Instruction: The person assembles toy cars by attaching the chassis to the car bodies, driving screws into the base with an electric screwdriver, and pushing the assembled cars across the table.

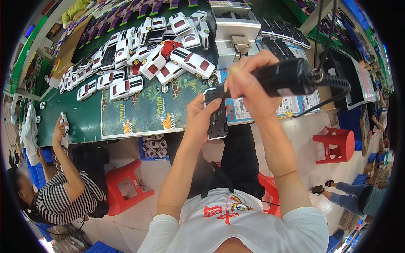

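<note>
At frame centre, the left hand (200, 112) is pinching the car (218, 121), its long axis running up the frame, while the right hand (255, 87) is clenching the driver (287, 77) crosswise at the car's upper end.

White toy cars (192, 61) crowd the green workbench (86, 120) I watch from afar, a red car (168, 47) among them; a jungle-print sheet (141, 116) lies flat along the near edge, and a silver metal fixture (232, 34) stands beside rows of black car bases (285, 31).
</note>
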Tool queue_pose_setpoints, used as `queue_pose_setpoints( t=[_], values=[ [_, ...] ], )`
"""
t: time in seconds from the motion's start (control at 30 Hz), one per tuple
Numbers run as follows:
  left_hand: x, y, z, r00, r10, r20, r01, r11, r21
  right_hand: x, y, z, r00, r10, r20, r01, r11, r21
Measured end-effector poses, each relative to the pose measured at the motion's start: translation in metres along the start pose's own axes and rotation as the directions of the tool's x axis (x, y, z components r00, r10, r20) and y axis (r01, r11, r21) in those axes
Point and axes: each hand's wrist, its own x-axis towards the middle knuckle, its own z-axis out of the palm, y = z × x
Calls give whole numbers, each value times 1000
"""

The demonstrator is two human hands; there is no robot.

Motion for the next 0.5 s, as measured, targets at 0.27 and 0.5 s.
queue_pose_setpoints(
  t=[0.27,0.5],
  values=[
    [1,-1,-2,1000,-9,15,8,999,35,-1,5,-3,985,-28,169,35,999,-37],
    [0,0,1,1000,-13,-10,13,999,37,-4,3,0,991,1,131,3,999,-37]
  ],
)
